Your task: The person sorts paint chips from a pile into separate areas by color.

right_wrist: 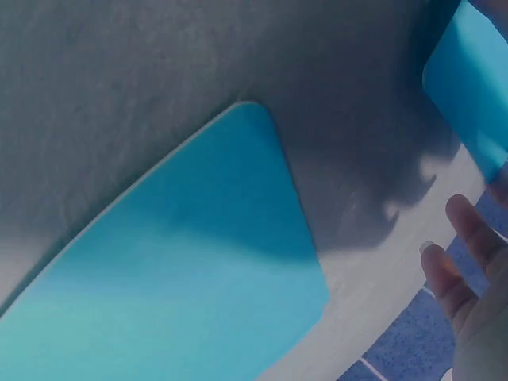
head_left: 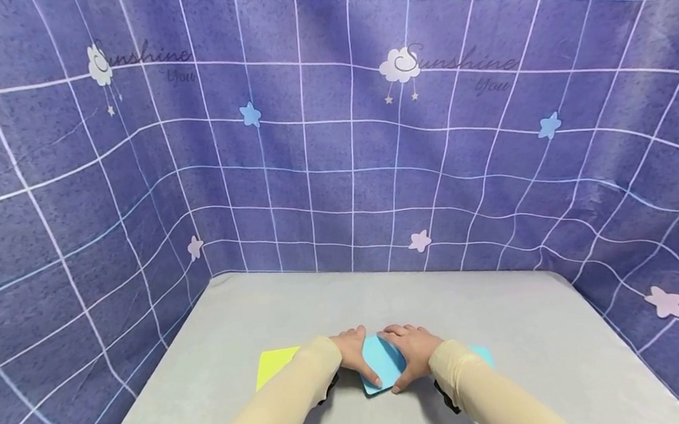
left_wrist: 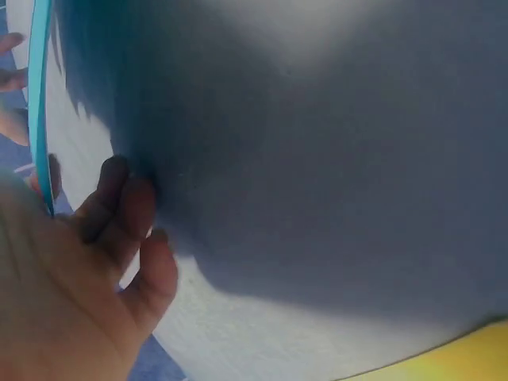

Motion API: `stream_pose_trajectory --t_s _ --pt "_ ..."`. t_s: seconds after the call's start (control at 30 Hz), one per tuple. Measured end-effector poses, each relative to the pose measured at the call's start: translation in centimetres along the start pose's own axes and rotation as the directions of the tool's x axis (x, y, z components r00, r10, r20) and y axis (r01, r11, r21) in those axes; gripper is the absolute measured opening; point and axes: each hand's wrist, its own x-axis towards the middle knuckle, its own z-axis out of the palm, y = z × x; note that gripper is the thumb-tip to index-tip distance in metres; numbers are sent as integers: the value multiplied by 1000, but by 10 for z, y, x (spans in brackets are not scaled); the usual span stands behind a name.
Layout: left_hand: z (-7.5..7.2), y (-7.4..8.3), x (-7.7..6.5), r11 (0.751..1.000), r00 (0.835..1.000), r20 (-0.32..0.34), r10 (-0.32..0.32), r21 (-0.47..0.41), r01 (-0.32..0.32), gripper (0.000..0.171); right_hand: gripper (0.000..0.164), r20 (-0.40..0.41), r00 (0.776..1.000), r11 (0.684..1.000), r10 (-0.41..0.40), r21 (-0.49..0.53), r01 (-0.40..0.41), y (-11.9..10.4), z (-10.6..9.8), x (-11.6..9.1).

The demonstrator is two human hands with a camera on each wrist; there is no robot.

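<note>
Between the two hands is a thin light-blue sheet [head_left: 381,359] with rounded corners. My left hand [head_left: 350,355] grips its left side, thumb at the near edge. In the left wrist view the sheet's edge [left_wrist: 37,103] stands above the tabletop, beside the left hand [left_wrist: 71,278] with its fingers bent. My right hand [head_left: 415,351] holds the right side, thumb by the near corner and fingers toward the far edge. The outer fingers of the right hand [right_wrist: 480,278] stick out past the sheet [right_wrist: 468,87] in the right wrist view.
A yellow sheet [head_left: 276,364] lies left of the hands, partly behind the left sleeve. Another light-blue sheet [right_wrist: 198,230] lies flat at right, mostly hidden by the right forearm in the head view. Grey cloth covers the table [head_left: 323,302]; a purple gridded curtain [head_left: 332,137] surrounds it.
</note>
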Motion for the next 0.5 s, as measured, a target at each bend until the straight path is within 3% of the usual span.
stream_pose_trajectory --t_s 0.2,0.37,0.5 --pt "12 -8 18 979 990 -108 94 190 -72 101 102 -46 998 999 33 7 -32 3 -4 -6" --pt "12 -7 23 969 980 -130 153 215 -122 111 101 -40 997 997 69 24 -68 8 -7 -12" --pt "10 -2 23 968 979 -123 161 216 -132 113 101 -41 996 996 78 52 -76 12 -10 -16"
